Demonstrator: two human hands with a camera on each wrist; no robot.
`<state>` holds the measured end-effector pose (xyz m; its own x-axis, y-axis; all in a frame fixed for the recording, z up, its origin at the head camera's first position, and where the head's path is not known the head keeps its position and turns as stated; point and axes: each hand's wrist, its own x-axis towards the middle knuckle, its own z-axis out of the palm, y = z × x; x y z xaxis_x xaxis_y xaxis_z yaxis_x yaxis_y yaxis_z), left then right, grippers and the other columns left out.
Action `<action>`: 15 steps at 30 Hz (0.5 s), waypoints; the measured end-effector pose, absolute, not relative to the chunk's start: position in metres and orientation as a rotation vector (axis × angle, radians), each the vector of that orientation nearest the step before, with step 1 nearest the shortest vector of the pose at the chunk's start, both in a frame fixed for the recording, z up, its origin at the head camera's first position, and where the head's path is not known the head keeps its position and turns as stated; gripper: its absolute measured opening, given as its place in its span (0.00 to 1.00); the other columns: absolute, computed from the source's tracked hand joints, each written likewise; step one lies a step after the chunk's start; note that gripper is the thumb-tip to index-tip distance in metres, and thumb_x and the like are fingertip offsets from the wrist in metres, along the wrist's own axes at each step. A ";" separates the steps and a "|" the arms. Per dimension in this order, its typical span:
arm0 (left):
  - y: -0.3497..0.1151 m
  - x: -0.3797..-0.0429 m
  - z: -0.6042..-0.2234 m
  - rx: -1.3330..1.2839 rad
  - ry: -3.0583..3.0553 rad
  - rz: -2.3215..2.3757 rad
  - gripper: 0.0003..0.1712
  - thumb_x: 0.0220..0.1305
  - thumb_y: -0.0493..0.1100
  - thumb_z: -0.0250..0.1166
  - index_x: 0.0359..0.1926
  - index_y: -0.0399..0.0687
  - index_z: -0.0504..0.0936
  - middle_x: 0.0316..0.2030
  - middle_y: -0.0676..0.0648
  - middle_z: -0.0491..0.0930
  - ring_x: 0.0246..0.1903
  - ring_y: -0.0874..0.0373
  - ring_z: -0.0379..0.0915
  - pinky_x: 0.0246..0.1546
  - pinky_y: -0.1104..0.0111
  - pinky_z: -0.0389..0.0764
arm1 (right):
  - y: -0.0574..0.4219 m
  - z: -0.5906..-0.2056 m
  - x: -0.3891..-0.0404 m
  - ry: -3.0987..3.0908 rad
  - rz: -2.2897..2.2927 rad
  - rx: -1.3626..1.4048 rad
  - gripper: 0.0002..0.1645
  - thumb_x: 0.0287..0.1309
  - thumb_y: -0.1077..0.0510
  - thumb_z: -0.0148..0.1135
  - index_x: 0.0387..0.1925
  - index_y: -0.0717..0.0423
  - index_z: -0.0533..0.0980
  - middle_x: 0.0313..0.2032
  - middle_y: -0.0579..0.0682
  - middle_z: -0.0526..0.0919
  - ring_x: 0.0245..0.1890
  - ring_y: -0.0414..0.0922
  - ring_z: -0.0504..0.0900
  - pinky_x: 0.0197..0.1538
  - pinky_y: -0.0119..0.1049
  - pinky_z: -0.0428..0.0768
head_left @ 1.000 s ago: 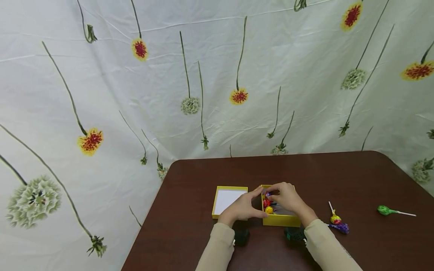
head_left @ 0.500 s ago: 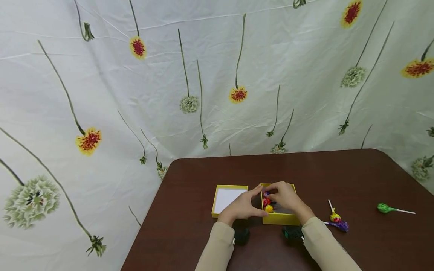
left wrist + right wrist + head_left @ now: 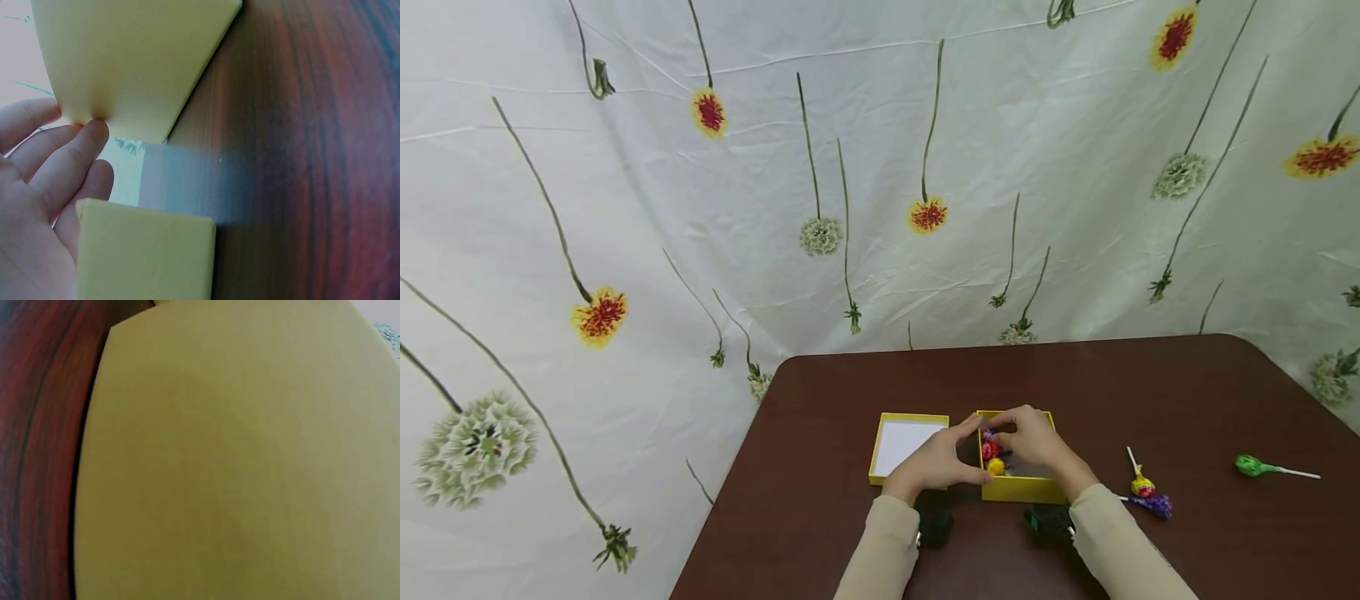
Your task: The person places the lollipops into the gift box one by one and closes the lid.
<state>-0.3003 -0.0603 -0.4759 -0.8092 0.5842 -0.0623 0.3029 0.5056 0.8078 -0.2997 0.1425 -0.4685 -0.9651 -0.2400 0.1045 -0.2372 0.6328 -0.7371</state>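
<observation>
A yellow box [image 3: 1022,489] holds several wrapped lollipops along its left side, among them a red lollipop [image 3: 990,450] and a yellow lollipop [image 3: 996,467]. My left hand [image 3: 934,461] spans the box's left edge, thumb near the front corner and index finger toward the back. In the left wrist view, fingertips [image 3: 97,128] touch the outer wall. My right hand [image 3: 1032,435] reaches over the rim, its bent fingers and thumb gripping a purple-wrapped lollipop [image 3: 988,433] at the back left. Its stick is mostly hidden. The right wrist view is filled by the yellow box wall [image 3: 231,456].
A yellow-rimmed lid [image 3: 907,415], white inside, lies left of the box. To the right, a yellow-and-red lollipop [image 3: 1142,486] lies against a purple lollipop [image 3: 1159,504]; a green lollipop [image 3: 1250,465] is farther right. Flower-printed cloth [image 3: 880,167] hangs behind the brown table [image 3: 820,483].
Both hands stay almost in place at the box; the right fingers shift only slightly over the lollipops. The whole head view moves a little up, then back down.
</observation>
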 end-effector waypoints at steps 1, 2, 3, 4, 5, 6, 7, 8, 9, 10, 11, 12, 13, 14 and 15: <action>-0.060 -0.300 -0.476 0.744 2.426 1.207 0.54 0.55 0.52 0.76 0.78 0.57 0.57 0.78 0.54 0.54 0.76 0.50 0.55 0.72 0.49 0.64 | 0.143 -0.468 -0.300 2.831 -1.286 -0.417 0.13 0.60 0.69 0.64 0.47 0.65 0.85 0.47 0.63 0.87 0.38 0.47 0.86 0.42 0.42 0.87; -0.060 -0.301 -0.475 0.747 2.429 1.207 0.54 0.55 0.52 0.76 0.78 0.57 0.57 0.78 0.54 0.54 0.76 0.50 0.55 0.72 0.49 0.64 | 0.143 -0.468 -0.300 2.827 -1.294 -0.418 0.13 0.60 0.70 0.64 0.47 0.65 0.85 0.47 0.63 0.87 0.38 0.47 0.86 0.41 0.41 0.87; -0.061 -0.301 -0.475 0.752 2.433 1.208 0.54 0.55 0.52 0.76 0.78 0.56 0.57 0.78 0.53 0.54 0.76 0.50 0.55 0.72 0.49 0.65 | 0.143 -0.468 -0.300 2.818 -1.314 -0.400 0.13 0.60 0.70 0.64 0.46 0.64 0.85 0.47 0.62 0.87 0.38 0.46 0.86 0.41 0.41 0.87; -0.061 -0.301 -0.475 0.755 2.438 1.207 0.54 0.55 0.52 0.76 0.78 0.55 0.57 0.78 0.53 0.55 0.76 0.50 0.55 0.72 0.49 0.65 | 0.143 -0.467 -0.300 2.810 -1.328 -0.397 0.13 0.60 0.70 0.64 0.46 0.64 0.85 0.47 0.62 0.87 0.37 0.46 0.86 0.41 0.41 0.87; -0.061 -0.301 -0.474 0.758 2.442 1.206 0.54 0.55 0.53 0.76 0.78 0.55 0.57 0.78 0.53 0.55 0.76 0.49 0.55 0.72 0.48 0.64 | 0.143 -0.467 -0.300 2.801 -1.339 -0.394 0.13 0.60 0.71 0.63 0.47 0.64 0.85 0.47 0.62 0.86 0.37 0.46 0.86 0.41 0.41 0.87; -0.061 -0.301 -0.474 0.758 2.442 1.206 0.54 0.55 0.53 0.75 0.78 0.55 0.57 0.78 0.53 0.55 0.76 0.49 0.55 0.72 0.48 0.64 | 0.143 -0.467 -0.301 2.796 -1.349 -0.385 0.13 0.60 0.71 0.63 0.46 0.64 0.85 0.47 0.62 0.87 0.37 0.45 0.86 0.41 0.41 0.87; -0.061 -0.301 -0.474 0.756 2.440 1.208 0.54 0.55 0.53 0.75 0.78 0.55 0.57 0.78 0.53 0.55 0.76 0.49 0.55 0.72 0.48 0.65 | 0.143 -0.467 -0.300 2.786 -1.362 -0.370 0.13 0.60 0.71 0.64 0.46 0.64 0.85 0.47 0.62 0.86 0.36 0.45 0.85 0.41 0.41 0.87; -0.061 -0.301 -0.475 0.755 2.439 1.208 0.54 0.55 0.53 0.75 0.78 0.55 0.57 0.78 0.53 0.54 0.76 0.49 0.55 0.71 0.48 0.65 | 0.142 -0.466 -0.300 2.778 -1.371 -0.360 0.13 0.60 0.71 0.64 0.46 0.64 0.85 0.47 0.62 0.86 0.36 0.45 0.85 0.41 0.41 0.87; -0.061 -0.301 -0.475 0.753 2.437 1.209 0.54 0.56 0.53 0.75 0.78 0.56 0.57 0.78 0.53 0.54 0.76 0.49 0.55 0.71 0.48 0.65 | 0.142 -0.466 -0.299 2.768 -1.382 -0.350 0.13 0.60 0.71 0.64 0.46 0.65 0.85 0.47 0.62 0.86 0.36 0.44 0.85 0.41 0.41 0.87; -0.061 -0.301 -0.475 0.748 2.434 1.210 0.54 0.56 0.53 0.75 0.78 0.57 0.57 0.78 0.53 0.54 0.76 0.48 0.55 0.71 0.48 0.66 | 0.142 -0.466 -0.299 2.761 -1.386 -0.348 0.14 0.60 0.71 0.64 0.47 0.65 0.85 0.47 0.62 0.86 0.36 0.44 0.84 0.42 0.42 0.87; -0.061 -0.301 -0.475 0.744 2.431 1.211 0.53 0.56 0.52 0.75 0.78 0.57 0.57 0.78 0.53 0.54 0.76 0.48 0.55 0.71 0.48 0.66 | 0.142 -0.466 -0.298 2.755 -1.389 -0.345 0.14 0.60 0.70 0.64 0.47 0.65 0.85 0.47 0.62 0.86 0.36 0.44 0.84 0.42 0.42 0.87; -0.061 -0.300 -0.475 0.739 2.428 1.212 0.53 0.56 0.52 0.75 0.78 0.58 0.57 0.78 0.53 0.54 0.76 0.48 0.55 0.71 0.48 0.66 | 0.143 -0.466 -0.298 2.751 -1.390 -0.345 0.14 0.60 0.70 0.64 0.47 0.65 0.85 0.47 0.62 0.86 0.36 0.44 0.84 0.43 0.42 0.87; -0.061 -0.300 -0.475 0.738 2.428 1.212 0.53 0.56 0.52 0.75 0.78 0.58 0.57 0.78 0.53 0.54 0.76 0.48 0.55 0.71 0.48 0.66 | 0.143 -0.466 -0.297 2.748 -1.394 -0.343 0.14 0.60 0.70 0.64 0.47 0.66 0.84 0.47 0.62 0.86 0.36 0.44 0.84 0.43 0.42 0.87; -0.061 -0.299 -0.475 0.738 2.431 1.208 0.53 0.56 0.52 0.75 0.78 0.58 0.57 0.78 0.53 0.55 0.76 0.49 0.55 0.71 0.48 0.66 | 0.143 -0.465 -0.296 2.748 -1.395 -0.348 0.14 0.60 0.70 0.64 0.48 0.66 0.84 0.47 0.62 0.86 0.36 0.44 0.84 0.43 0.43 0.87; -0.060 -0.299 -0.475 0.737 2.433 1.206 0.53 0.56 0.52 0.75 0.78 0.58 0.57 0.78 0.53 0.55 0.76 0.49 0.55 0.71 0.48 0.65 | 0.143 -0.465 -0.296 2.748 -1.401 -0.349 0.14 0.60 0.70 0.64 0.48 0.66 0.84 0.47 0.62 0.86 0.36 0.44 0.84 0.43 0.43 0.87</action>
<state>-0.2990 -0.0605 -0.4747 -0.8131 0.5790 -0.0601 0.3026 0.5086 0.8060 -0.2959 0.1430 -0.4652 -0.9741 -0.2157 0.0681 -0.1818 0.5673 -0.8032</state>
